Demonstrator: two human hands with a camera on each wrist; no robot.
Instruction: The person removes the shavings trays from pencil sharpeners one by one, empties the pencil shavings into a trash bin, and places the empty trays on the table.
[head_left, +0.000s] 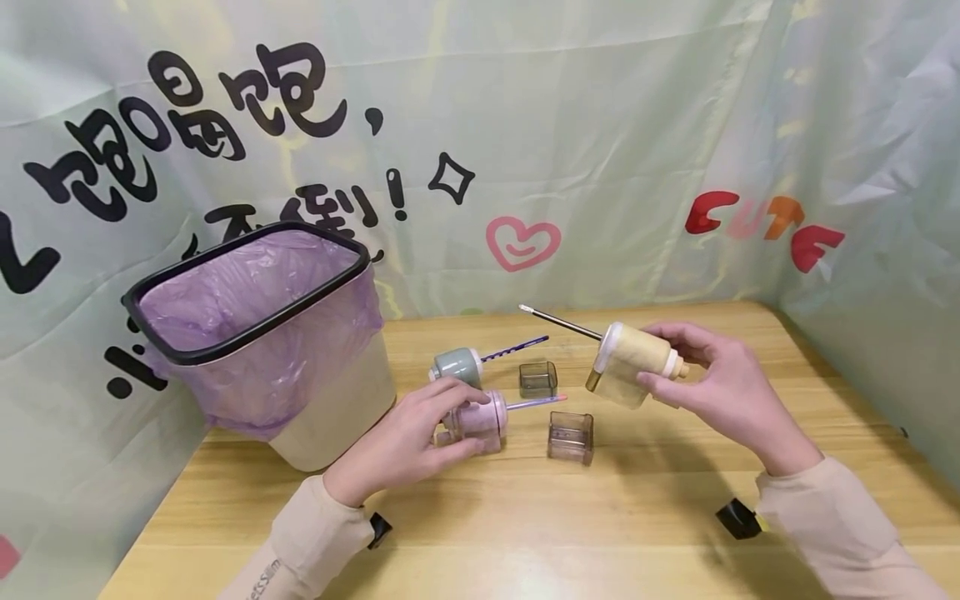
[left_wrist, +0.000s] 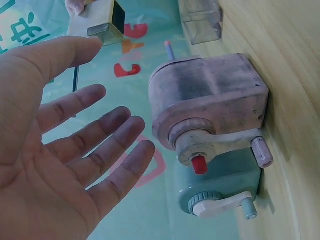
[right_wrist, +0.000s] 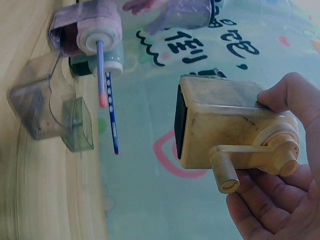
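My right hand [head_left: 723, 379] grips a yellow crank pencil sharpener [head_left: 637, 354] by its crank end, raised above the table. From its far end a dark pencil [head_left: 562, 320] points up and left. My left hand [head_left: 401, 437] is over the crank side of a pink pencil sharpener [head_left: 483, 421]; the left wrist view shows its fingers spread and apart from that sharpener. The pink one stands on the table with a purple pencil [head_left: 536, 403] in it. Behind it stands a grey-green sharpener [head_left: 459, 364] with a blue patterned pencil [head_left: 516, 348] inserted.
Two see-through shavings drawers lie on the wooden table: a larger smoky drawer [head_left: 570, 437] in front and a smaller drawer [head_left: 538, 380] behind. At the left stands a bin [head_left: 348, 412] with a purple bag over its black rim. A printed curtain [head_left: 600, 150] hangs behind the table.
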